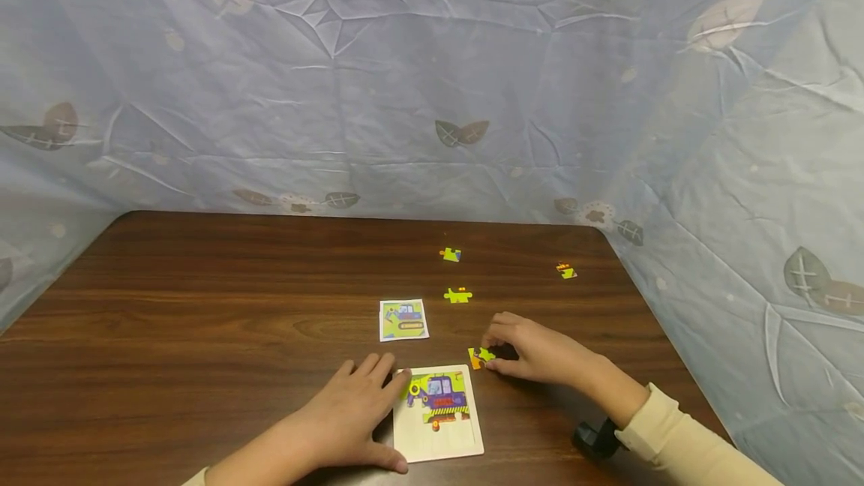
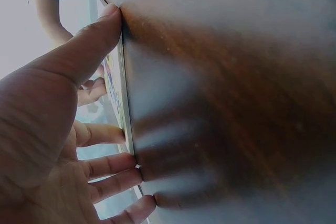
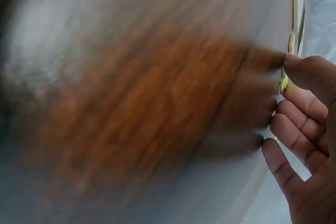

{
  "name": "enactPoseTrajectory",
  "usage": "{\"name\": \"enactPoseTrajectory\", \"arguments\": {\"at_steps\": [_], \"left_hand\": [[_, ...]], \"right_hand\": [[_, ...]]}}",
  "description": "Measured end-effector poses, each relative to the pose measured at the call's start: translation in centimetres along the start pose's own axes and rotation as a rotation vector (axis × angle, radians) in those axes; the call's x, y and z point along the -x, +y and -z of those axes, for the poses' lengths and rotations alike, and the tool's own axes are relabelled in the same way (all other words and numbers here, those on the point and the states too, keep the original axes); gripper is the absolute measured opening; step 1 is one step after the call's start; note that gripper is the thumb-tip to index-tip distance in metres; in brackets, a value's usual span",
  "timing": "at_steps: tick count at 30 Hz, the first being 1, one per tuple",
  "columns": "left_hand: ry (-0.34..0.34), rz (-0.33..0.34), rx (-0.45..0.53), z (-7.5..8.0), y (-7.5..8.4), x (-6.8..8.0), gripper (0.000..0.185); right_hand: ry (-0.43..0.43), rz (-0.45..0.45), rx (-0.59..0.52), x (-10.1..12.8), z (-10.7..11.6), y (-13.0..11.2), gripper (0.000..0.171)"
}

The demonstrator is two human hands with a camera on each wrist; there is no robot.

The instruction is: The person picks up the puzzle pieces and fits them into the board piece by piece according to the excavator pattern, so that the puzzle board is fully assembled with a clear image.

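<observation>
While left hand [image 1: 351, 418] steadies board [image 1: 442, 445], right hand [image 1: 540, 355] pinches piece [image 1: 481, 356].

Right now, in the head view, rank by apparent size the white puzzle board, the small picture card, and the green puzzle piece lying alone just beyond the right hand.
1. White puzzle board, largest.
2. Small picture card.
3. Green puzzle piece, smallest.
The board lies nearest the camera, which exaggerates its lead.

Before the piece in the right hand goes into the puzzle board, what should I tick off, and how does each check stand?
1. Left hand steadies the board: ok, fingers rest flat on its left edge.
2. Right hand has a grip on the piece: ok, pinched at fingertips.
3. Piece lifted off the table: cannot tell.
4. Piece orientation matches its slot: cannot tell.
5. Reference card visible: ok.
6. Three loose pieces clear of the board: ok.
</observation>
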State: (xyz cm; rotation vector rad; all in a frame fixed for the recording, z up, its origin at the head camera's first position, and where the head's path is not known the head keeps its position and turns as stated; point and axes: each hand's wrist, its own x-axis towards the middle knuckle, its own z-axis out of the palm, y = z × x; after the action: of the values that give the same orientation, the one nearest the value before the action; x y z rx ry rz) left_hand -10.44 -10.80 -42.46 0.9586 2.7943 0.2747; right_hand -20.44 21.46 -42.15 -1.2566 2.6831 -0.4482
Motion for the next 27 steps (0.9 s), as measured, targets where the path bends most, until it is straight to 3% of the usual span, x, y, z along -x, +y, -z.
{"name": "enactPoseTrajectory", "arguments": {"at_steps": [8,21,27], "left_hand": [[0.001,-0.007,0.003,-0.1,0.0,-0.1,0.113],[-0.008,0.003,0.019,-0.1,0.0,0.0,0.114],[-0.002,-0.001,0.019,-0.2,-0.1,0.0,0.113]], "right_hand": [[0.004,-0.040,0.033,0.6,1.2,-0.3,0.016],[0.054,-0.035,0.047,1.2,6.4,-1.7,0.015],[0.090,0.003,0.054,1.5,7.8,-2.3,0.014]]}}
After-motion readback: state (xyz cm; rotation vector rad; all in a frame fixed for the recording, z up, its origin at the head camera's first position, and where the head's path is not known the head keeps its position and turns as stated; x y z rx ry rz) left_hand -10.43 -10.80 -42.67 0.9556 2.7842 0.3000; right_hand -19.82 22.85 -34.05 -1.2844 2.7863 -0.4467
